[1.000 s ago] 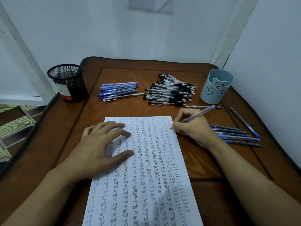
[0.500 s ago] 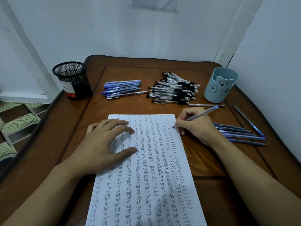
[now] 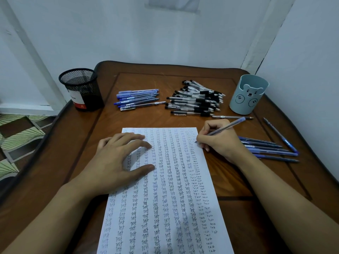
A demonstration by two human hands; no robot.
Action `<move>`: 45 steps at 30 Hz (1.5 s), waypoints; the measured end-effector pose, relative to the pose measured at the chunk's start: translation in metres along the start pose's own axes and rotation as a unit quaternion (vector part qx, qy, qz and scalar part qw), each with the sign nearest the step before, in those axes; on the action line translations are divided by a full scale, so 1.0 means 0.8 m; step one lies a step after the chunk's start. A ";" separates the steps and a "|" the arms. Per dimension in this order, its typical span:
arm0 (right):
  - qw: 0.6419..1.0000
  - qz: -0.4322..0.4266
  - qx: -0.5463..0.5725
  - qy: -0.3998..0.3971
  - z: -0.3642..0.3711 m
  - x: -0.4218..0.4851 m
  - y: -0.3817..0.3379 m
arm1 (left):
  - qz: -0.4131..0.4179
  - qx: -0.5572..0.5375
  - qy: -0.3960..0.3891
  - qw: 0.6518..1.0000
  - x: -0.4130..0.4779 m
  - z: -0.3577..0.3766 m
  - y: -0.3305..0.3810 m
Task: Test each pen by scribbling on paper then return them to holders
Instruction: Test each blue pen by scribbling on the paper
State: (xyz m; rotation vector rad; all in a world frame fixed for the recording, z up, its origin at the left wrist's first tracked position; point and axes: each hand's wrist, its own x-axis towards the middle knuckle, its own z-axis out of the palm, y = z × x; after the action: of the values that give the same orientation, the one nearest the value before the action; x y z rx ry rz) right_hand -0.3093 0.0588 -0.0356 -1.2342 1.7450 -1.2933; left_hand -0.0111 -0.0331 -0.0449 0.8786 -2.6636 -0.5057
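Black mesh holder [image 3: 82,90], pale-blue bear-faced holder [image 3: 247,97], white paper [image 3: 165,198], brown wooden table [image 3: 183,121].

Person, visible parts, noted from alongside.
- Left hand [image 3: 117,162]: bare, broad across the back, with long fingers [image 3: 139,143] creased at the knuckles.
- Right hand [image 3: 218,142]: bare, knuckles ridged, a short pale nail showing on the little finger.
- Left forearm [image 3: 55,213]: bare from the wrist up, smooth.
- Right forearm [image 3: 284,195]: bare likewise, as far up as can be seen.
- Both wrists are uncovered.
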 end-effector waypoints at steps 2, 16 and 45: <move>1.000 -0.001 -0.012 0.004 0.001 -0.001 -0.002 | -0.001 0.002 -0.002 1.000 0.000 0.000 0.000; 0.998 0.010 -0.045 0.030 0.005 -0.004 -0.009 | -0.008 -0.007 -0.005 1.000 0.000 -0.001 0.002; 0.984 -0.043 0.146 0.092 0.004 -0.012 -0.003 | -0.012 0.004 -0.012 1.000 0.000 -0.001 0.002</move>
State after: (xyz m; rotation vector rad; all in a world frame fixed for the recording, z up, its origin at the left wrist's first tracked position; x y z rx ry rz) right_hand -0.3020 0.0667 -0.0346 -1.0588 1.5661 -1.6936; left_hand -0.0116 -0.0320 -0.0432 0.9149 -2.6823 -0.5144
